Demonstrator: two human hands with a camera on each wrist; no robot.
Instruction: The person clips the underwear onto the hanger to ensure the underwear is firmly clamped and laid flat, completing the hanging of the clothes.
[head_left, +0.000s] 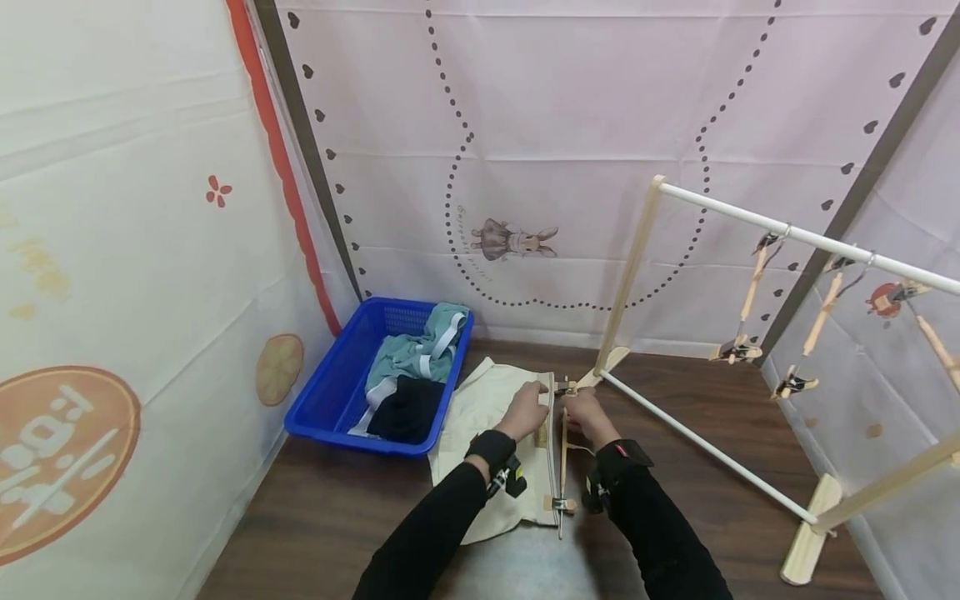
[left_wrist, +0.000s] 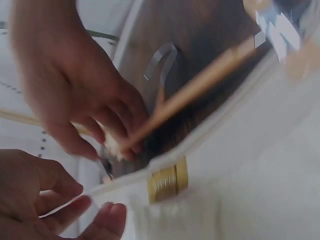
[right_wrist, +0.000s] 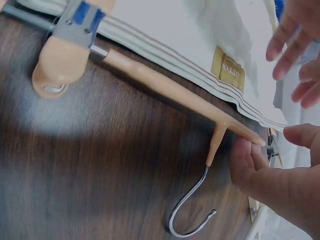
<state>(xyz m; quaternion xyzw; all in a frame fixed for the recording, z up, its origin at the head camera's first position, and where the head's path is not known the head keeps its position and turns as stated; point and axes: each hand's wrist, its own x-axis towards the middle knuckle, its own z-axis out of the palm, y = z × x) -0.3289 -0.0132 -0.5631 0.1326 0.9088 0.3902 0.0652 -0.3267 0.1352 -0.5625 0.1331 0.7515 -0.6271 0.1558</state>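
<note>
A cream cotton garment [head_left: 480, 417] lies flat on the floor, with a tan woven label [right_wrist: 230, 69] near its stitched edge. Along that edge lies a wooden clip hanger [right_wrist: 170, 90], its metal hook pointing away from the cloth. One metal clip [right_wrist: 77, 25] overlaps the near corner of the edge; the other clip is partly hidden by the hands. My right hand [head_left: 588, 414] holds the hanger's far end, fingers beneath the bar. My left hand [head_left: 525, 410] is over the cloth's far corner, fingers loosely bent and apart in the right wrist view [right_wrist: 300, 50].
Left of the cloth stands a blue plastic basket [head_left: 322, 421] with green, white and black clothes inside. At the right a rack of white bars [head_left: 705, 446] and wooden posts holds several hanging clip hangers [head_left: 752, 283]. Printed fabric walls [head_left: 585, 108] surround the dark wood-look floor.
</note>
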